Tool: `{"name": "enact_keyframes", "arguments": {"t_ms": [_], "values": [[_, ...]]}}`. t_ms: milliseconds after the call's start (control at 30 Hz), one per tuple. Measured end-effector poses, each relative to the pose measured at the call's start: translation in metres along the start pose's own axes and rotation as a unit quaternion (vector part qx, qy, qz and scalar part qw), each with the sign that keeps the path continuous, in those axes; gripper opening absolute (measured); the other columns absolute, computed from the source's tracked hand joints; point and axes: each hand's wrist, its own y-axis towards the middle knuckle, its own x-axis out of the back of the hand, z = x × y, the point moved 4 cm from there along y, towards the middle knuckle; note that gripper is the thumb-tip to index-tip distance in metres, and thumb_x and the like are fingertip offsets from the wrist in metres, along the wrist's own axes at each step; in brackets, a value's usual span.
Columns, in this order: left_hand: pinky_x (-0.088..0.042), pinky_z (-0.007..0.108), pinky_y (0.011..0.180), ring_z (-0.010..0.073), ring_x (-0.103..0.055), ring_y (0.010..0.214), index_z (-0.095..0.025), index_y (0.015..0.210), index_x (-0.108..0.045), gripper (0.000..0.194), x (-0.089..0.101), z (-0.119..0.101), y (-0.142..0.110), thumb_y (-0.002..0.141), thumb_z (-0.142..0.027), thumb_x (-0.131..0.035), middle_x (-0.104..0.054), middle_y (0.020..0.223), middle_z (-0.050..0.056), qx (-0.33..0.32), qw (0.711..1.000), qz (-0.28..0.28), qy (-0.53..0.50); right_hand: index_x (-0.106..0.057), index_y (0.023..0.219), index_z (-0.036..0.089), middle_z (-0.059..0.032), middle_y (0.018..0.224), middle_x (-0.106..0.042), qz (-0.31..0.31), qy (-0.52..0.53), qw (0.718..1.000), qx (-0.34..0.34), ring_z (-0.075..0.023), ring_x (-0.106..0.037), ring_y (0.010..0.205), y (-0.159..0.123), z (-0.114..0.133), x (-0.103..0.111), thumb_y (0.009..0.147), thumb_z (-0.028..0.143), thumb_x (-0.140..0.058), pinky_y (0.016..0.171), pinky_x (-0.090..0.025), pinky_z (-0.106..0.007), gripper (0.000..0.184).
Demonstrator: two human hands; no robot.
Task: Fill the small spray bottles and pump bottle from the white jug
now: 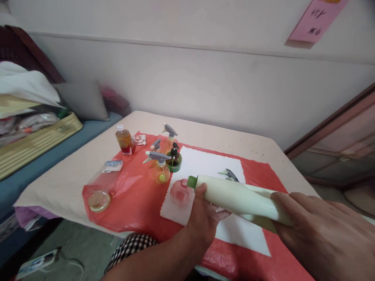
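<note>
A long cream bottle (234, 197) with a green neck lies tilted across the view, its mouth pointing at a small pink bottle (181, 191) that stands open on a white cloth (205, 162). My left hand (205, 216) grips the cream bottle near its neck from below. My right hand (319, 230) wraps round its base end. A grey spray trigger head (230, 174) lies on the cloth behind the bottle.
A red plastic sheet (129, 187) covers the table. On it stand several small spray bottles (160, 168), an amber capped bottle (124, 139) and a clear jar lying on its side (101, 191). A basket (35, 142) sits left; a wall rises behind.
</note>
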Motion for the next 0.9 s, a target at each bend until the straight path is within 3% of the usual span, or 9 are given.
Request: {"name": "enact_keyframes", "arguments": {"t_ms": [100,300,900], "values": [[-0.046,0.061,0.105,0.0389,-0.054,0.133,-0.015,0.135,-0.059,0.058,0.001,0.0,0.001,0.089,-0.052,-0.06,-0.062,0.14,0.018,0.003,1.0,-0.006,-0.001,-0.054,0.072,0.025,0.0005,0.058,-0.047,0.014,-0.066,0.996,0.062,-0.0203,-0.043,0.052,0.0,0.006,-0.001,0.081,0.024,-0.045,0.057,-0.023,-0.032,0.013],[-0.046,0.062,0.104,0.0397,-0.054,0.132,-0.018,0.134,-0.06,0.057,0.0,0.0,0.001,0.088,-0.053,-0.061,-0.064,0.139,0.016,0.006,1.0,-0.002,0.015,-0.053,0.071,0.025,-0.0005,0.057,-0.047,-0.012,-0.087,0.995,0.056,-0.0218,-0.041,0.054,0.002,0.012,0.006,0.082,0.019,-0.044,0.056,-0.021,-0.032,0.015],[-0.047,0.061,0.102,0.0405,-0.055,0.13,-0.017,0.13,-0.063,0.057,-0.001,0.0,0.001,0.087,-0.054,-0.061,-0.064,0.136,0.017,0.002,1.0,-0.009,0.025,-0.054,0.072,0.025,-0.0006,0.058,-0.049,-0.015,-0.089,0.994,0.066,-0.0213,-0.044,0.054,0.005,0.013,0.009,0.08,0.016,-0.045,0.056,-0.024,-0.031,0.015]]}}
